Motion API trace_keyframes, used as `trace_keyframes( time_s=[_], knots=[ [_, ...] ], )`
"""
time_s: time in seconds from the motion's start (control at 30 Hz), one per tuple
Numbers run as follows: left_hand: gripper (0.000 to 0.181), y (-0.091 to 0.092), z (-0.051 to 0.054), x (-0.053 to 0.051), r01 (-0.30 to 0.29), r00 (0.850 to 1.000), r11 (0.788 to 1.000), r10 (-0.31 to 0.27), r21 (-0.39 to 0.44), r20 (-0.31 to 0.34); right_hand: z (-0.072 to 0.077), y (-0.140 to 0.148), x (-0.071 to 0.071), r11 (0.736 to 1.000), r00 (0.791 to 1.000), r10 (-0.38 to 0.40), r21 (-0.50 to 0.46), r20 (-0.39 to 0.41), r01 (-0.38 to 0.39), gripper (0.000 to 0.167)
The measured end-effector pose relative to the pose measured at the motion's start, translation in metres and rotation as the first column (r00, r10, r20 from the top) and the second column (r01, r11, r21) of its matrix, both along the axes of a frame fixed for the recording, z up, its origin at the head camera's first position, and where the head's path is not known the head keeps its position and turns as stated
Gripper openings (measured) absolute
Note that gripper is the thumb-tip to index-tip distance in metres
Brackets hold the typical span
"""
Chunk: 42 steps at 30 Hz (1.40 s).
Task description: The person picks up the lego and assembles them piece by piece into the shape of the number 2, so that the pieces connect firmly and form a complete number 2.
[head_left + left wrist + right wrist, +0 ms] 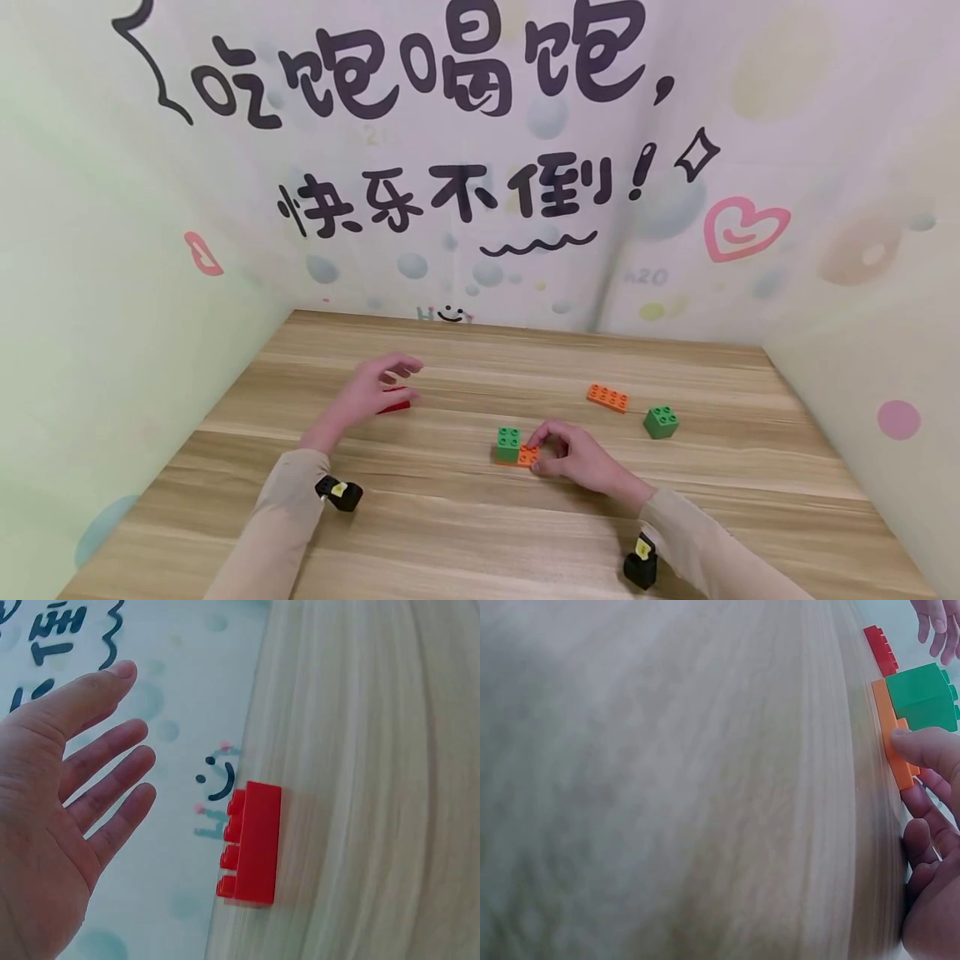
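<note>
A green block stands on the left part of an orange plate on the table. My right hand pinches the plate's right end between thumb and fingers; the right wrist view shows the thumb against the orange plate beside the green block. Above the red brick hovers my left hand, fingers spread and holding nothing. In the left wrist view a space separates this hand from the red brick, whose studs face the back wall.
On the right of the wooden table lie another orange plate and a second green block. A printed cloth wall rises behind the table's back edge, with side walls to the left and right.
</note>
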<state>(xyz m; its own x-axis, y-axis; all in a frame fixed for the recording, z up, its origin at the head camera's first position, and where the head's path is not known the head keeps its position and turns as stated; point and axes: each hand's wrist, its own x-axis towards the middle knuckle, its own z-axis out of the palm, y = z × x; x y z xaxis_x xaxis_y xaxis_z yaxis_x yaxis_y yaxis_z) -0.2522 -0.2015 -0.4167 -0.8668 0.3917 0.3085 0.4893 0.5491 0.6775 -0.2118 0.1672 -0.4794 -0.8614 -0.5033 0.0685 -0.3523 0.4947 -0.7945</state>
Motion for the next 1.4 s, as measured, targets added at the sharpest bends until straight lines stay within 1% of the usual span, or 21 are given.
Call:
trace_keyframes(
  time_s=[0.07, 0.17, 0.37, 0.63, 0.8, 0.93, 1.03, 1.17, 1.3, 1.4],
  knots=[
    [0.039, -0.005, -0.001, -0.001, -0.025, 1.000, 1.000, 0.025, -0.013, -0.004, 0.000, -0.001, 0.000, 1.000, 1.000, 0.001, 0.002, 0.000, -0.001, 0.024],
    [0.040, -0.011, -0.002, -0.002, -0.057, 0.998, 0.998, 0.057, -0.029, 0.012, 0.000, -0.001, 0.000, 1.000, 1.000, 0.002, 0.000, -0.002, -0.002, 0.024],
    [0.040, -0.026, -0.006, -0.003, -0.096, 0.995, 0.993, 0.097, -0.068, 0.021, 0.002, -0.002, 0.002, 1.000, 1.000, 0.008, -0.007, -0.002, -0.008, 0.024],
    [0.044, -0.039, -0.009, -0.003, -0.130, 0.990, 0.991, 0.132, -0.040, 0.056, 0.002, -0.002, 0.002, 1.000, 1.000, 0.000, 0.005, 0.002, 0.000, 0.023],
    [0.046, -0.041, -0.008, -0.005, -0.134, 0.989, 0.991, 0.134, -0.006, 0.062, 0.002, -0.002, 0.001, 1.000, 1.000, -0.002, 0.006, 0.007, 0.002, 0.023],
    [0.047, -0.043, -0.009, -0.007, -0.135, 0.988, 0.991, 0.135, -0.004, 0.079, 0.002, -0.001, 0.001, 1.000, 1.000, -0.004, 0.009, 0.008, 0.004, 0.023],
    [0.048, -0.044, -0.013, -0.006, -0.142, 0.984, 0.990, 0.143, -0.010, 0.110, 0.002, -0.001, 0.001, 1.000, 1.000, -0.005, 0.010, 0.010, 0.005, 0.023],
    [0.049, -0.046, -0.021, -0.006, -0.145, 0.979, 0.989, 0.148, -0.030, 0.138, 0.002, -0.001, 0.001, 1.000, 1.000, -0.007, 0.012, 0.011, 0.007, 0.023],
    [0.048, -0.049, -0.027, -0.008, -0.140, 0.981, 0.989, 0.146, -0.055, 0.131, 0.002, -0.001, 0.001, 1.000, 1.000, -0.006, 0.011, 0.012, 0.006, 0.023],
    [0.048, -0.050, -0.030, -0.009, -0.135, 0.983, 0.989, 0.141, -0.062, 0.121, 0.002, -0.001, 0.001, 1.000, 1.000, -0.007, 0.011, 0.013, 0.007, 0.023]
  ],
)
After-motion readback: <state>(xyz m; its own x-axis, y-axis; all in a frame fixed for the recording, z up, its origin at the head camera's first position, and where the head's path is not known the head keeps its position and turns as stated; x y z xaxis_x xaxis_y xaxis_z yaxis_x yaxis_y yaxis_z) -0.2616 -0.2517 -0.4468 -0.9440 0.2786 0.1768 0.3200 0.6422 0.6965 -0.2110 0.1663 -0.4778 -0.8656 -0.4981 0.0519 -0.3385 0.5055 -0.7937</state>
